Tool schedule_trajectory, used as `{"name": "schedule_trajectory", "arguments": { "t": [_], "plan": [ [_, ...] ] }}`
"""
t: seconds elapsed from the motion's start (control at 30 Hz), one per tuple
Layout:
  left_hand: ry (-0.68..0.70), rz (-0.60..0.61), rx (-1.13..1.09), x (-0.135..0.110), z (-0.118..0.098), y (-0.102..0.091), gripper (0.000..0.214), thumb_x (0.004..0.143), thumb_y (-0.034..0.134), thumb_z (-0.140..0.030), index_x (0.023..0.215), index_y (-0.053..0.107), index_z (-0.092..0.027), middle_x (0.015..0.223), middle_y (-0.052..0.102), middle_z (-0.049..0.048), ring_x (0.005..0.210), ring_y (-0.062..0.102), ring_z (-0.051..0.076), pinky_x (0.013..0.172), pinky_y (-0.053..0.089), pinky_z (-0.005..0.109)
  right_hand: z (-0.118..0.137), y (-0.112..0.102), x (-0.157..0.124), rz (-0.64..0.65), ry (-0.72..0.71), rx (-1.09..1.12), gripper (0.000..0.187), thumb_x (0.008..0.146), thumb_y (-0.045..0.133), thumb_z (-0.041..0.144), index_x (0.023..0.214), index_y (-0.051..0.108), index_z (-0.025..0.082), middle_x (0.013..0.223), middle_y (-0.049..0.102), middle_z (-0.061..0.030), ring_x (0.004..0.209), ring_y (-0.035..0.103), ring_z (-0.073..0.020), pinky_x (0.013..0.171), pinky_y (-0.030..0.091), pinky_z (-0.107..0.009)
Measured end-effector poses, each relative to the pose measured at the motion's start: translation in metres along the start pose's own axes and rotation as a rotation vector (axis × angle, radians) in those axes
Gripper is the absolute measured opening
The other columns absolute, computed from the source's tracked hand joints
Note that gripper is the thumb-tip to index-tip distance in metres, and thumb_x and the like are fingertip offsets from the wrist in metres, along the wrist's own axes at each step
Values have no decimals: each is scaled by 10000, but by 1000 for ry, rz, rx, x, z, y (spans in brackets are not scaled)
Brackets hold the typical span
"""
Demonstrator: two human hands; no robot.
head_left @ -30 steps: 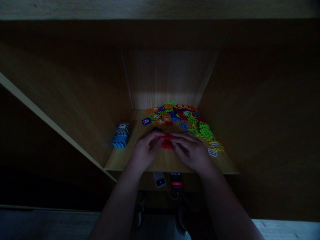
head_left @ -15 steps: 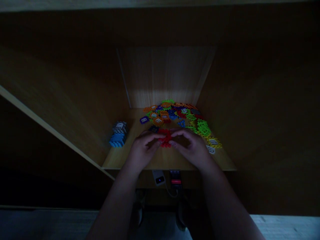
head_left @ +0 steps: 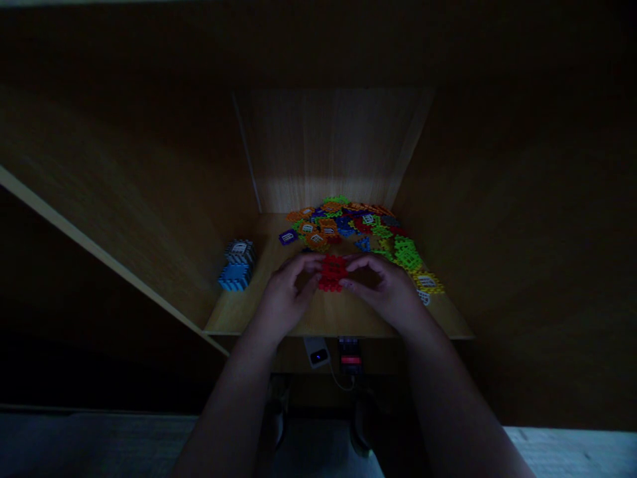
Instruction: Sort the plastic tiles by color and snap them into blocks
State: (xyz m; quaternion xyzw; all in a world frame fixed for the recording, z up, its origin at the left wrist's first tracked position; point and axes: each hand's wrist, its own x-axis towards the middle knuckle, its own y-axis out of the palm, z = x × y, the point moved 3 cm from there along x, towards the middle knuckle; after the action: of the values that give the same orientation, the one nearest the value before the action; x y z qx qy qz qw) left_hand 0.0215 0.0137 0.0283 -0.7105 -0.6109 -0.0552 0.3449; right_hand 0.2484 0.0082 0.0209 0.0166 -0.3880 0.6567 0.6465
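Between my two hands is a red interlocking building piece [head_left: 333, 267] with notched edges; whether it is one tile or several joined cannot be told in this dim light. My left hand [head_left: 293, 285] pinches its left side with thumb and fingers. On the opposite side, my right hand [head_left: 379, 289] grips it in the same way. A white lattice tile [head_left: 423, 297] and a yellow tile with a white window grid [head_left: 428, 282] lie just right of my right hand. Beyond the fingers spreads a pile of coloured notched tiles [head_left: 343, 226].
Tall wooden panels enclose the wooden shelf [head_left: 318, 322] at left, right and back. At its left stand a blue block [head_left: 235, 277] and a grey block with a white window [head_left: 239, 251]. Below the front edge sit a white device [head_left: 316, 352] and a black-and-red device [head_left: 350, 358] with a cable.
The fingers have shifted outward on the red piece, so more of its face shows. My hands stay in nearly the same place.
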Motion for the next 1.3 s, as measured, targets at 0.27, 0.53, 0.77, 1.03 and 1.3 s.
{"name": "schedule_trajectory", "arguments": {
  "t": [0.27, 0.53, 0.77, 1.03, 1.3],
  "plan": [
    [-95, -29, 34, 4, 2, -3, 290, 937, 605, -59, 1164, 702, -210, 1132, 802, 60, 1070, 761, 208, 1008, 594, 362, 3, 0, 3, 80, 29, -157, 147, 923, 822, 307, 1051, 756, 281, 1118, 836, -17, 1053, 780, -238, 963, 588, -389],
    [-110, -4, 67, 5, 4, -1, 196, 956, 619, -114, 1087, 725, -216, 1082, 809, 47, 1034, 760, 216, 954, 579, 353, 1, 2, 3, 105, 18, -130, 146, 925, 835, 252, 1046, 759, 283, 1147, 831, -4, 1078, 776, -222, 974, 571, -375],
    [-104, 7, 71, 4, 6, 0, 173, 965, 622, -121, 1067, 726, -216, 1060, 809, 42, 1004, 760, 217, 917, 587, 356, -2, 4, 3, 124, 8, -127, 161, 931, 841, 249, 1063, 760, 292, 1174, 830, -8, 1106, 777, -233, 993, 570, -394],
    [-105, 7, 91, 4, 8, 0, 161, 970, 627, -130, 1056, 730, -219, 1053, 804, 39, 997, 752, 219, 911, 579, 361, -1, 4, 3, 125, 1, -138, 167, 929, 847, 240, 1065, 762, 289, 1168, 829, -10, 1098, 777, -228, 982, 577, -387],
    [-113, 22, 87, 3, 8, 0, 183, 954, 619, -118, 1058, 730, -219, 1074, 804, 35, 1026, 750, 218, 937, 557, 352, -1, 4, 4, 122, -6, -147, 180, 918, 849, 230, 1068, 763, 281, 1165, 834, -15, 1091, 781, -226, 978, 579, -369]
  ]
}}
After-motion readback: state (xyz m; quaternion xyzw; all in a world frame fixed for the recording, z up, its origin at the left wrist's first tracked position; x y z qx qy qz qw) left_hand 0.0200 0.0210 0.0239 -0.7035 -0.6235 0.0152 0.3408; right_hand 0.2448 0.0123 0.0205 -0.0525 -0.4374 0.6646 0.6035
